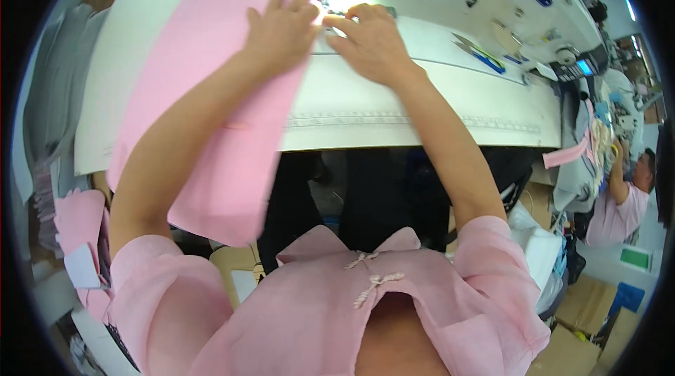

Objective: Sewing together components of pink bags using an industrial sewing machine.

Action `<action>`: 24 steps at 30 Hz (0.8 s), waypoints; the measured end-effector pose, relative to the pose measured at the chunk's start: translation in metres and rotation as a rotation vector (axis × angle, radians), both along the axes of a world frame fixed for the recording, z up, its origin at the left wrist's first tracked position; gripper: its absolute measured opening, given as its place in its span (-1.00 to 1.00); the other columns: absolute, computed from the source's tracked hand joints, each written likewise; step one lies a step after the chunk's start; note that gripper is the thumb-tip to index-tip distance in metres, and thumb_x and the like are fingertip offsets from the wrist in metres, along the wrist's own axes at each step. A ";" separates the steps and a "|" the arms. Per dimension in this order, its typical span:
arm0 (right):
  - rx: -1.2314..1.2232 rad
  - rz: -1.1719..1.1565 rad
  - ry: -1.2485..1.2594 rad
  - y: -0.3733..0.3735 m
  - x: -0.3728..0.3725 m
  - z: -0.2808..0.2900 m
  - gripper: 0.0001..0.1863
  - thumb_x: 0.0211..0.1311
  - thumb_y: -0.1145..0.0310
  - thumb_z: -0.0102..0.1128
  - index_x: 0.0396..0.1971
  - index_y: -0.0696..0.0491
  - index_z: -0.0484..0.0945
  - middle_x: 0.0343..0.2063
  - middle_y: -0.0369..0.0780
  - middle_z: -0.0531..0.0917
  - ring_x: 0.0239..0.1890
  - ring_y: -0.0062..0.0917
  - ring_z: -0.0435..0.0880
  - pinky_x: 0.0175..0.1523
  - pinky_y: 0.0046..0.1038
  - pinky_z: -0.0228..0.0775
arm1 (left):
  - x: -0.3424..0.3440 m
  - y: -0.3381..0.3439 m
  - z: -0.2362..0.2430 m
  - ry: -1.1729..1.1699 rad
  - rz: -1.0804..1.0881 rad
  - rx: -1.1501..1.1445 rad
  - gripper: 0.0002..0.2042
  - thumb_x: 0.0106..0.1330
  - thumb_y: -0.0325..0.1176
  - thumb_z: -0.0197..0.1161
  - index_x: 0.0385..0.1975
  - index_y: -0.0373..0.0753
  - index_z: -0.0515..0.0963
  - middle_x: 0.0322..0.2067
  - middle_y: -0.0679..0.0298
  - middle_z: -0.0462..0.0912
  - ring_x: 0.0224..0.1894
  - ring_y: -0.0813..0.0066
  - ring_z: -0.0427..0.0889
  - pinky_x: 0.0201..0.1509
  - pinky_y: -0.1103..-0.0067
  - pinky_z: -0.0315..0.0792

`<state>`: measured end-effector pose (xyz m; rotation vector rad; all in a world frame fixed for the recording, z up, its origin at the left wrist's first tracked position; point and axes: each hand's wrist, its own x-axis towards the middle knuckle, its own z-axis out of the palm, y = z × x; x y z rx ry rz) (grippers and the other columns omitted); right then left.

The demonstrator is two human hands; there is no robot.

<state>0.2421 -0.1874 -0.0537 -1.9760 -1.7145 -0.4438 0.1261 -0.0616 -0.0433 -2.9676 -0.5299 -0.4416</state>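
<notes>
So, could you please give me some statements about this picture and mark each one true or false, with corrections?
1. The left hand rests on the pink fabric. True.
2. The pink fabric hangs over the front edge of the white table. True.
3. The right hand is holding the scissors. False: the scissors lie on the table, to the right of the right hand.
4. The small screen at the right end of the machine is dark. False: the screen is lit blue.
5. Another person, wearing a pink top, is visible at the right side. True.
</notes>
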 end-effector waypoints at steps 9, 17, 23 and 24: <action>-0.067 0.001 0.013 -0.003 -0.001 0.010 -0.73 0.00 0.22 0.02 -0.25 -0.10 0.52 -0.31 -0.18 0.47 -0.19 -0.32 0.39 -0.08 -0.36 0.22 | 0.003 -0.020 0.011 0.066 0.016 -0.090 -0.70 0.14 -0.24 -0.02 -0.21 -0.32 0.32 -0.07 0.10 0.30 0.00 0.08 0.28 -0.16 0.02 0.20; -0.069 0.133 0.030 -0.037 -0.022 0.013 -0.81 0.01 0.40 0.03 -0.33 0.10 0.47 -0.35 -0.11 0.48 -0.26 -0.25 0.41 -0.16 -0.32 0.25 | 0.003 0.010 0.019 -0.312 -0.156 -0.485 -0.77 0.03 -0.31 0.01 -0.49 -0.35 0.51 -0.42 0.00 0.53 -0.37 0.14 0.50 -0.20 0.44 0.37; 0.051 0.546 0.289 -0.139 -0.097 0.001 -0.91 -0.11 0.56 0.08 -0.51 0.18 0.45 -0.61 -0.12 0.48 -0.59 -0.32 0.44 -0.44 -0.43 0.29 | -0.149 0.114 0.004 -0.609 0.298 -0.321 -0.69 0.17 -0.17 -0.05 -0.35 -0.27 0.51 -0.33 0.10 0.57 -0.31 0.28 0.54 -0.19 0.42 0.37; -0.019 0.481 0.404 -0.154 -0.103 -0.004 -0.90 -0.05 0.52 0.05 -0.47 0.20 0.45 -0.58 -0.13 0.49 -0.56 -0.40 0.46 -0.42 -0.47 0.31 | -0.170 0.104 0.012 -0.613 0.360 -0.372 -0.70 0.17 -0.19 -0.05 -0.38 -0.30 0.50 -0.34 0.07 0.56 -0.30 0.25 0.54 -0.21 0.42 0.37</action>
